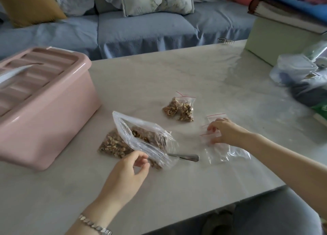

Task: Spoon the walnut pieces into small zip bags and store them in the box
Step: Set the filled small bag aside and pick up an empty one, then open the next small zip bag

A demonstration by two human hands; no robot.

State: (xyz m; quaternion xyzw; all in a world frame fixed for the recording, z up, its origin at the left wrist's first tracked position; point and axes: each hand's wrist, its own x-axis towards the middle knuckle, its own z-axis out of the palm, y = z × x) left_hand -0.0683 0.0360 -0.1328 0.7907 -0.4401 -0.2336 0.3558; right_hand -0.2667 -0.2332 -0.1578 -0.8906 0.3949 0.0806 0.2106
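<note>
Lidded pink box at the table's left edge. Beside it lies an open bag of walnut pieces with a spoon inside, the left hand at its mouth, contact unclear. A filled zip bag lies mid-table. The right hand pinches empty zip bags.

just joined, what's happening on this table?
A person is bagging walnuts. The right hand pinches the small empty clear zip bags with red strips. The left hand is at the mouth of the large clear plastic bag of walnut pieces, where a metal spoon lies. One filled small zip bag sits on the pale table. The pink plastic box is lidded.
</note>
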